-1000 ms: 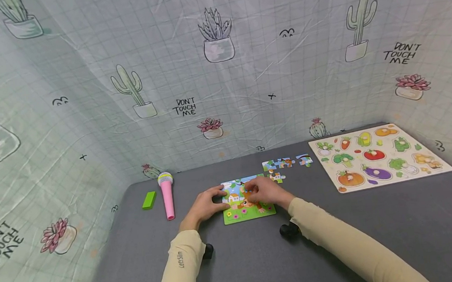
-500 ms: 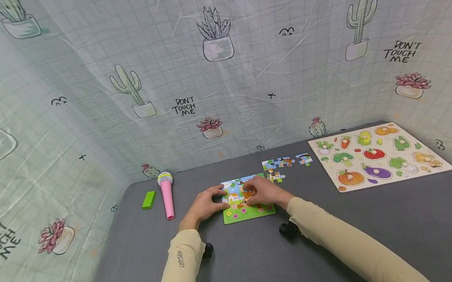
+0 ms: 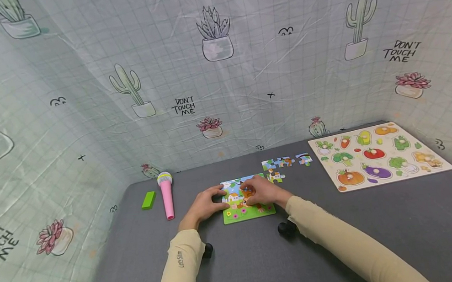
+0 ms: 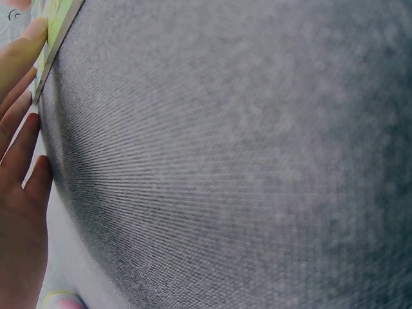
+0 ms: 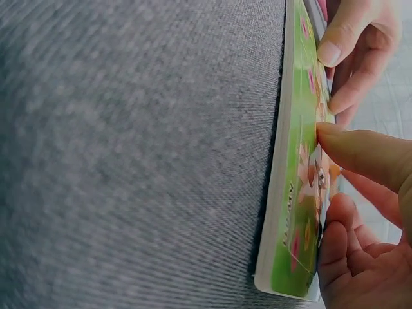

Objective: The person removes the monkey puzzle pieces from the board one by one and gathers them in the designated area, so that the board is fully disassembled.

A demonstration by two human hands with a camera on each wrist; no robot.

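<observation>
A small jigsaw puzzle board (image 3: 238,215), green along the front with a house and an orange-brown animal, lies flat on the dark grey table. My left hand (image 3: 205,206) rests on its left edge, the thumb on top and the fingers fairly straight. Over the board's middle, my right hand (image 3: 266,191) pinches an orange-brown puzzle piece (image 3: 249,192) between thumb and index finger, low against the picture. In the right wrist view the thumb (image 5: 360,151) touches the picture surface and the other fingers curl beside it. The hand partly hides the piece and the board's right side.
Several loose jigsaw pieces (image 3: 284,162) lie behind the board to the right, one close to its back right corner. A wooden vegetable puzzle (image 3: 360,156) lies at the right. A pink toy microphone (image 3: 167,197) and a green block (image 3: 148,200) lie left. Patterned cloth (image 3: 241,89) hangs behind.
My right hand has shifted slightly left over the board, baring more of the orange-brown part. The left hand keeps its place, and the loose pieces lie as before.
</observation>
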